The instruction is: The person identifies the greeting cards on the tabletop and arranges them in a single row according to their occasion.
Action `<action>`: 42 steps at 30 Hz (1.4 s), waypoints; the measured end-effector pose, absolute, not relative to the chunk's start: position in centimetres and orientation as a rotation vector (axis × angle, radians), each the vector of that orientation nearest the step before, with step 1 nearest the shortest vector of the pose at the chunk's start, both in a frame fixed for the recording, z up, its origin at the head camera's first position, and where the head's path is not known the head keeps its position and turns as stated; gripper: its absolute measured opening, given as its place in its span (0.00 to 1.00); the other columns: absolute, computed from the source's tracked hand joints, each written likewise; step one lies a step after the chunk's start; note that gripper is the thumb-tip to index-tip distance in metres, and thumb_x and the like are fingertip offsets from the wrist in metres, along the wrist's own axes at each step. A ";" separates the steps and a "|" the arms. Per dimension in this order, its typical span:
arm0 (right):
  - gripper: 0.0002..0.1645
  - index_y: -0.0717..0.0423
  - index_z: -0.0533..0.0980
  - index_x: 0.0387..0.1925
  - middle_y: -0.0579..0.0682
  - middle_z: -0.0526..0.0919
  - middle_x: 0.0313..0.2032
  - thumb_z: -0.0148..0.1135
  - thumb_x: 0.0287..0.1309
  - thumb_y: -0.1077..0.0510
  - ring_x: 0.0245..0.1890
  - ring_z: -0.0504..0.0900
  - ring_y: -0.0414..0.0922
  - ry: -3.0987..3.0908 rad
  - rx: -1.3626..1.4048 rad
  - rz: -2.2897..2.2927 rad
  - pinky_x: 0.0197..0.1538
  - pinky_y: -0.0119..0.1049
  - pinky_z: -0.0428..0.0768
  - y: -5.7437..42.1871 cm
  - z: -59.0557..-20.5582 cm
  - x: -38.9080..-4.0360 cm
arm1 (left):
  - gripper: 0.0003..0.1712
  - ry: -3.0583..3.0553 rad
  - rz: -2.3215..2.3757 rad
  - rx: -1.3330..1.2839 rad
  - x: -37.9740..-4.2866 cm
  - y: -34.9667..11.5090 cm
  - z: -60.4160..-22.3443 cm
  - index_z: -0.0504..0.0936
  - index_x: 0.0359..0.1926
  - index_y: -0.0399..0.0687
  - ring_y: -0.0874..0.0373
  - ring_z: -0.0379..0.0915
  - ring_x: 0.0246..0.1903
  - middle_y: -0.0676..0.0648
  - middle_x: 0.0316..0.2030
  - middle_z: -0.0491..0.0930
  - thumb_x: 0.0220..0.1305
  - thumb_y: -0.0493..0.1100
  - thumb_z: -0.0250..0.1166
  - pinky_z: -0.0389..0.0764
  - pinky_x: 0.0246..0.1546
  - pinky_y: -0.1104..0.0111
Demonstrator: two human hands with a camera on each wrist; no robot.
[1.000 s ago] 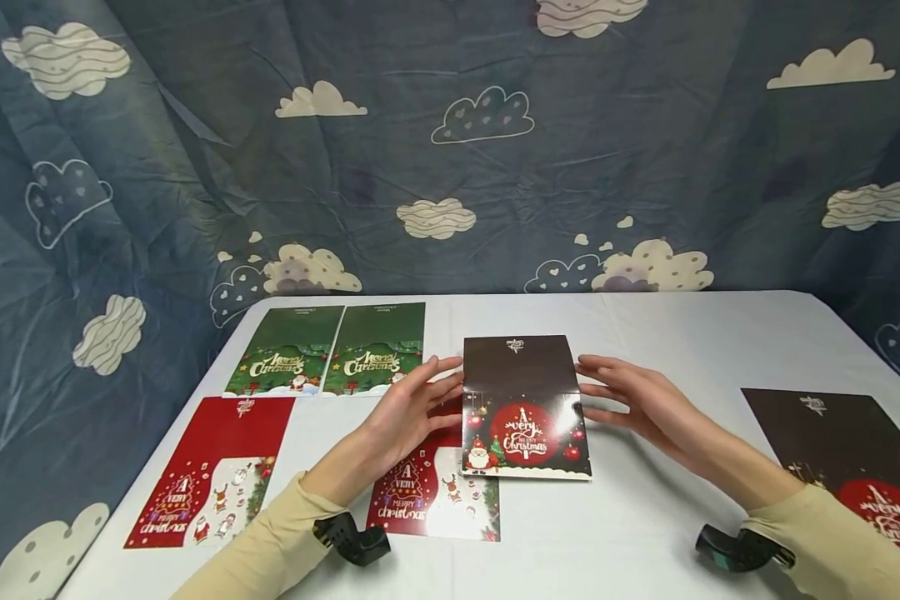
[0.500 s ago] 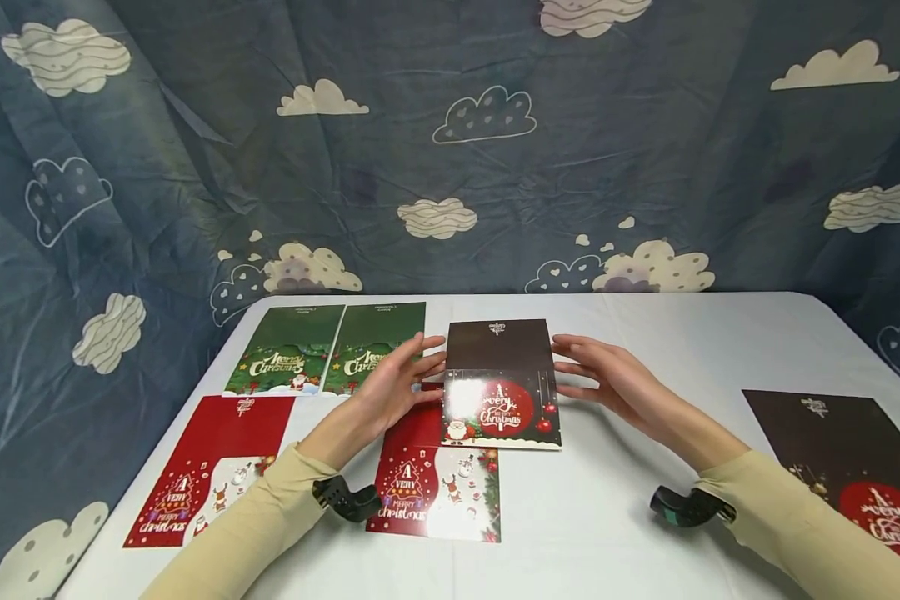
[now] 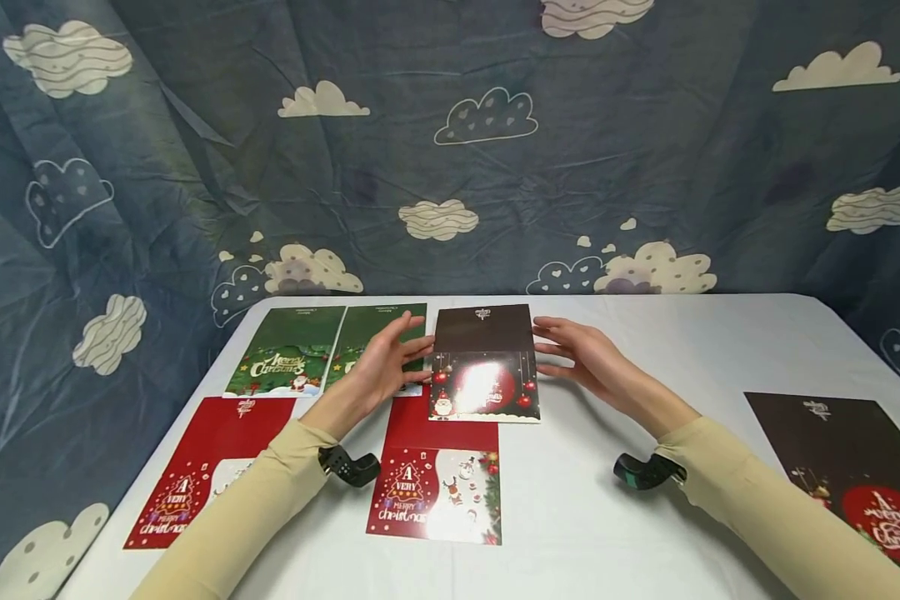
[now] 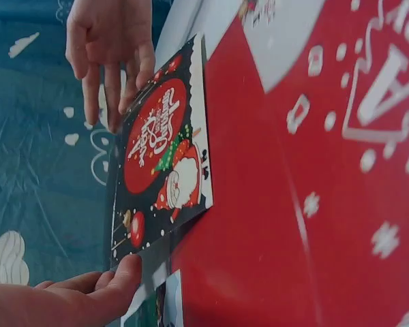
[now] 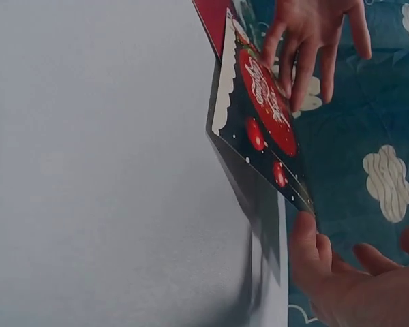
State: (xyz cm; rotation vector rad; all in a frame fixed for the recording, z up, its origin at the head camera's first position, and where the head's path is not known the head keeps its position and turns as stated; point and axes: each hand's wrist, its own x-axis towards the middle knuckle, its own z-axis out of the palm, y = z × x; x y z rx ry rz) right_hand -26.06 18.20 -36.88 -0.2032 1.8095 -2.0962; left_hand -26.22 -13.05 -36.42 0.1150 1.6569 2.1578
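Lifted card [image 3: 483, 362] farther away, between both hands [image 3: 378, 360]

Head view looks fwd/down over table [image 3: 570, 517]; L/R wrist views, close-up & sideways, share ctr dark card [image 4: 158, 146].

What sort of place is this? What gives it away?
Probably a staged tabletop recording setup: a cloud-print cloth backdrop hangs behind a white table with several Christmas cards on it, and black devices sit on both wrists.
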 end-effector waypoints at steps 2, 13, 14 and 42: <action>0.31 0.67 0.50 0.74 0.63 0.54 0.73 0.36 0.76 0.59 0.69 0.59 0.61 1.831 -0.206 -2.080 0.64 0.52 0.70 17.9 -36.9 -26.7 | 0.35 1.654 2.167 0.099 -26.7 -13.2 -36.5 0.48 0.77 0.48 0.41 0.46 0.72 0.33 0.73 0.51 0.78 0.57 0.41 0.57 0.67 0.43; 0.33 0.68 0.48 0.74 0.64 0.53 0.73 0.37 0.78 0.54 0.70 0.59 0.61 1.858 -0.186 -2.037 0.65 0.52 0.68 17.1 -37.4 -29.5 | 0.37 1.714 2.128 0.048 -29.1 -13.4 -36.9 0.47 0.77 0.46 0.41 0.48 0.72 0.33 0.73 0.52 0.78 0.59 0.42 0.58 0.66 0.44; 0.33 0.68 0.48 0.74 0.64 0.53 0.73 0.37 0.78 0.54 0.70 0.59 0.60 1.860 -0.175 -2.034 0.65 0.52 0.69 17.0 -37.5 -29.6 | 0.37 1.711 2.124 0.042 -29.3 -13.4 -36.9 0.47 0.77 0.45 0.41 0.48 0.72 0.33 0.73 0.51 0.77 0.59 0.42 0.58 0.66 0.44; 0.33 0.68 0.51 0.73 0.66 0.60 0.70 0.40 0.77 0.54 0.68 0.64 0.59 1.909 -0.103 -1.963 0.63 0.51 0.72 15.7 -38.0 -30.7 | 0.37 1.804 1.996 0.090 -30.1 -14.0 -37.4 0.50 0.76 0.38 0.41 0.44 0.73 0.31 0.74 0.47 0.78 0.58 0.40 0.57 0.69 0.52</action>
